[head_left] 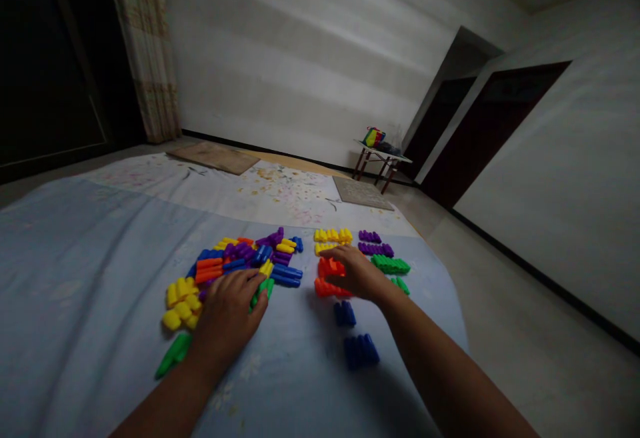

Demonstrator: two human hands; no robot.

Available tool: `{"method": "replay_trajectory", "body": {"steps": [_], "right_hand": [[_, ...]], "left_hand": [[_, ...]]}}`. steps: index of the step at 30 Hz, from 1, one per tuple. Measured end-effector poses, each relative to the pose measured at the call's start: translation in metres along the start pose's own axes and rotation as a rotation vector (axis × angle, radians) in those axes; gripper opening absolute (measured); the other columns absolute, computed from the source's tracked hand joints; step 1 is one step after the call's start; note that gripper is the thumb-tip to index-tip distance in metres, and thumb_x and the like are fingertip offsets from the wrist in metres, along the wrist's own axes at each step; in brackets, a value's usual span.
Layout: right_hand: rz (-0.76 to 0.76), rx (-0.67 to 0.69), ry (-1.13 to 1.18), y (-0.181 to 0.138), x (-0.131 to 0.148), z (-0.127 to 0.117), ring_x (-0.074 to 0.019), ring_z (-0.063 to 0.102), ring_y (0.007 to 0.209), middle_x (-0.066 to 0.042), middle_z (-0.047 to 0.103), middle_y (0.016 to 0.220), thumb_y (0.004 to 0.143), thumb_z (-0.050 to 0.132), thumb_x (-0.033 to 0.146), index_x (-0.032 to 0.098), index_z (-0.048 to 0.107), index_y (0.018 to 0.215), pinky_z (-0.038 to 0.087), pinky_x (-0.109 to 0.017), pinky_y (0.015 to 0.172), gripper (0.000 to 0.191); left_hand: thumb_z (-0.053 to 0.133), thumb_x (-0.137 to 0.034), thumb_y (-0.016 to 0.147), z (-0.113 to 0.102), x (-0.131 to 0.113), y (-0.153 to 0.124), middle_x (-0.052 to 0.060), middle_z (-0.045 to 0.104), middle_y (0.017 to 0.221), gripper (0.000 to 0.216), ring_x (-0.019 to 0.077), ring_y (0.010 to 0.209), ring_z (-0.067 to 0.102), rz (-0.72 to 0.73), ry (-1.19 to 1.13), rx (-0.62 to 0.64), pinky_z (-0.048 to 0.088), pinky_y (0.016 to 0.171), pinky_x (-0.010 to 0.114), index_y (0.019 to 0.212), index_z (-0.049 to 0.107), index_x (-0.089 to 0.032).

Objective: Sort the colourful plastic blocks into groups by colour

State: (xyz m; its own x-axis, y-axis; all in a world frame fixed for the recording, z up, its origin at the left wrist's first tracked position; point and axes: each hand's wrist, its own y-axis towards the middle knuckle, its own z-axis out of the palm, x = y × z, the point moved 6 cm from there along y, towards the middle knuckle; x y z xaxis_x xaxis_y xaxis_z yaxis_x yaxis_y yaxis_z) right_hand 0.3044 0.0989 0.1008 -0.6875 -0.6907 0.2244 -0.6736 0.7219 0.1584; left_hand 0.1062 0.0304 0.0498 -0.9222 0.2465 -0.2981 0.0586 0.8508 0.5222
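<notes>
On a light blue sheet point(90, 271) lies a mixed heap of plastic blocks point(240, 258) in yellow, orange, blue, purple and green. My left hand point(227, 311) rests on the heap's near edge, fingers curled over a green block point(264, 289). My right hand point(356, 275) lies on a row of red-orange blocks point(327, 278), fingers bent down onto them. Sorted rows sit around it: yellow blocks point(333, 237), purple blocks point(375, 245), green blocks point(391, 265) and dark blue blocks point(357, 341). A lone green block point(173, 355) lies by my left wrist.
A second, patterned sheet point(260, 191) lies beyond the blue one, with two mats on the floor. A small low table point(381, 158) carrying a colourful bag stands by the far wall. Dark doorways open at the right; a curtain hangs at the left.
</notes>
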Motion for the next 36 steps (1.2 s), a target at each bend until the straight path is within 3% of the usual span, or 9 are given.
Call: {"method": "replay_trajectory", "body": {"steps": [3,11,17,23,29,36], "right_hand": [[0.044,0.003,-0.032,-0.006,-0.017,-0.011,-0.0198,0.05,0.1,-0.007,0.06,0.108,0.074,0.063,0.026,0.019,0.055,0.114,0.036,-0.032,0.086,0.042],[0.006,0.166,-0.17,-0.012,-0.021,0.022,-0.022,0.049,0.095,-0.007,0.062,0.102,0.071,0.065,0.029,0.02,0.059,0.11,0.033,-0.033,0.082,0.041],[0.037,0.204,-0.17,-0.016,-0.025,0.027,-0.0222,0.048,0.096,-0.007,0.062,0.1,0.071,0.066,0.031,0.022,0.059,0.11,0.032,-0.033,0.083,0.041],[-0.024,0.143,-0.122,-0.011,-0.009,0.017,-0.0213,0.047,0.099,-0.007,0.06,0.106,0.074,0.063,0.024,0.022,0.057,0.112,0.032,-0.033,0.084,0.039],[-0.153,0.226,-0.118,0.002,0.015,0.032,-0.0228,0.044,0.101,-0.004,0.061,0.109,0.075,0.058,0.02,0.024,0.057,0.11,0.032,-0.036,0.083,0.035],[-0.065,0.242,-0.183,0.008,0.006,0.046,-0.0237,0.046,0.096,-0.007,0.064,0.1,0.075,0.057,0.023,0.023,0.06,0.108,0.033,-0.036,0.079,0.033]], "left_hand": [[0.043,-0.038,0.08,0.001,0.001,0.0,0.007,0.062,0.105,0.031,0.0235,0.101,0.051,-0.011,0.015,0.006,0.034,0.09,0.041,0.099,0.062,-0.021],[0.042,-0.04,0.08,0.002,0.001,0.0,0.007,0.062,0.106,0.033,0.024,0.102,0.051,0.0,0.042,0.028,0.033,0.089,0.041,0.099,0.062,-0.021],[0.043,-0.04,0.08,0.003,0.002,0.0,0.007,0.062,0.105,0.033,0.0241,0.103,0.051,-0.007,0.04,0.033,0.033,0.09,0.041,0.098,0.063,-0.02],[0.044,-0.04,0.08,0.003,0.002,0.0,0.006,0.063,0.104,0.032,0.023,0.101,0.052,0.004,0.041,0.011,0.034,0.09,0.041,0.096,0.063,-0.02],[0.045,-0.041,0.08,0.003,0.003,0.0,0.006,0.063,0.103,0.031,0.0229,0.101,0.052,-0.005,0.04,0.018,0.035,0.089,0.041,0.095,0.064,-0.021],[0.044,-0.041,0.08,0.002,0.003,0.0,0.006,0.063,0.103,0.031,0.023,0.102,0.052,-0.013,0.038,0.019,0.034,0.089,0.041,0.094,0.064,-0.021]]}}
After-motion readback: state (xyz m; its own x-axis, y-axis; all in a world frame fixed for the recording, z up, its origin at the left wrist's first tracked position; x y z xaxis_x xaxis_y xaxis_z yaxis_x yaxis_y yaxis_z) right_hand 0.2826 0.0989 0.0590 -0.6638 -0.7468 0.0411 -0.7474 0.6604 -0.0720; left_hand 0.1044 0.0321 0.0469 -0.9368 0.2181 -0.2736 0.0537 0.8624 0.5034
